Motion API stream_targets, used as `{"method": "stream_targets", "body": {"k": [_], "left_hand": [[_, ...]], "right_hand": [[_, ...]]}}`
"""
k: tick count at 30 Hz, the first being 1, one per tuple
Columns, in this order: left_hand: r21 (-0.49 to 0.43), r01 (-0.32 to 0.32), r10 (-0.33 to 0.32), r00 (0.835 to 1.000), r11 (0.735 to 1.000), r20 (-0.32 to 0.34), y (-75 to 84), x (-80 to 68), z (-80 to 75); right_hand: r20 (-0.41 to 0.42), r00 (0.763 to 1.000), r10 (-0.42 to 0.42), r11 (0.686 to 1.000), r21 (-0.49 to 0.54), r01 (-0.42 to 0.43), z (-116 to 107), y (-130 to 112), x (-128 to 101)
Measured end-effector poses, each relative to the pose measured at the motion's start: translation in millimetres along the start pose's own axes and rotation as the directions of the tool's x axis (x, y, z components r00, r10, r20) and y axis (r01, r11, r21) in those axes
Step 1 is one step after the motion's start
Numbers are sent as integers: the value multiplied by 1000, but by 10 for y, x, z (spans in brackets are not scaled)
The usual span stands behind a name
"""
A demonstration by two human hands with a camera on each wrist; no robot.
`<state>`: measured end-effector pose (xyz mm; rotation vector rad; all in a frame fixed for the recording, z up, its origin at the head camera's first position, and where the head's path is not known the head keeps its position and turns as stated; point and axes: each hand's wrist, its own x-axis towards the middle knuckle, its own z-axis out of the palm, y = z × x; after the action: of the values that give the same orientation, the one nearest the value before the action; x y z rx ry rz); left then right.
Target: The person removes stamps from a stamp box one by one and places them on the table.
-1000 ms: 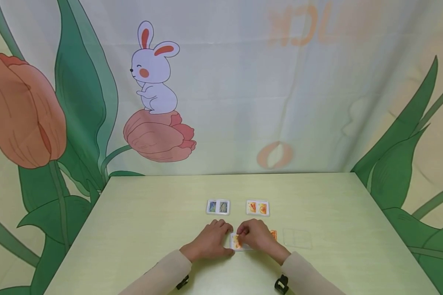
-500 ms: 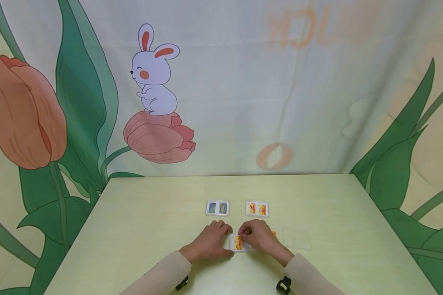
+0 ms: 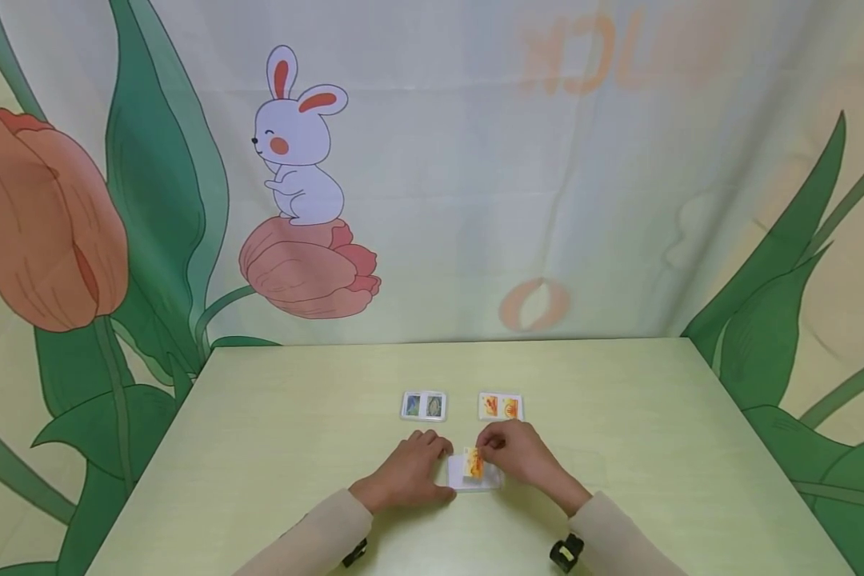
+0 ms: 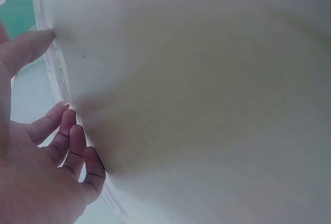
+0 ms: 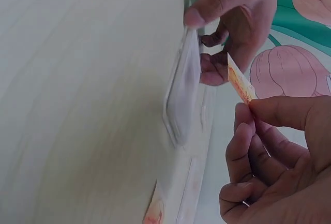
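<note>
A shallow white tray (image 3: 456, 474) with a clear rim lies on the table between the hands. My left hand (image 3: 408, 470) holds its left end, the thumb at the near corner and the fingers at the far corner. Above the tray, my right hand (image 3: 522, 454) pinches a small orange-and-yellow picture card (image 3: 473, 462) between thumb and fingertips. The right wrist view shows the card (image 5: 241, 84) raised and tilted, apart from the tray (image 5: 184, 87). The tray's right part is partly behind the right hand in the head view.
Farther back lie a case with two bluish-green pictures (image 3: 424, 406) and a case with two orange pictures (image 3: 501, 406). Another orange picture card (image 5: 154, 212) lies on the table in the right wrist view. A printed curtain (image 3: 432, 200) hangs behind the table (image 3: 295, 416).
The right hand has lifted the picture card from the tray's left part and moved slightly right and away from the body with it. The left hand has stayed on the tray.
</note>
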<state>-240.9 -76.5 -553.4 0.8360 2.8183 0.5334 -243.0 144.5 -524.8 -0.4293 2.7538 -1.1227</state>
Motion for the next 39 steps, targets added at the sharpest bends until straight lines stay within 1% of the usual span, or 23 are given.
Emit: {"method": "stream_targets", "body": {"k": [11,20,27,32,39], "left_hand": [[-4,22,-22,1000,1000,19,14,12,-6],[-4,15,-15,1000,1000,17,26,5,-20],[-12,10,-9,1000,1000,30,39,-8,-44],[4,17,-17,999,1000,38,31,-4,-44],[3,17,-17,999,1000,39,26,9,-42]], "right_hand": [[-53,997,53,998,36,-52,-263,103,-86],[-90,991,94,996,8,-93,-421,273,-81],[-79,987,141,990,-15,-142,-400,414,-10],[-65,989,135,990,-27,-137,-336,484,70],[-30,989,144,989,-35,-145,-243,512,168]]}}
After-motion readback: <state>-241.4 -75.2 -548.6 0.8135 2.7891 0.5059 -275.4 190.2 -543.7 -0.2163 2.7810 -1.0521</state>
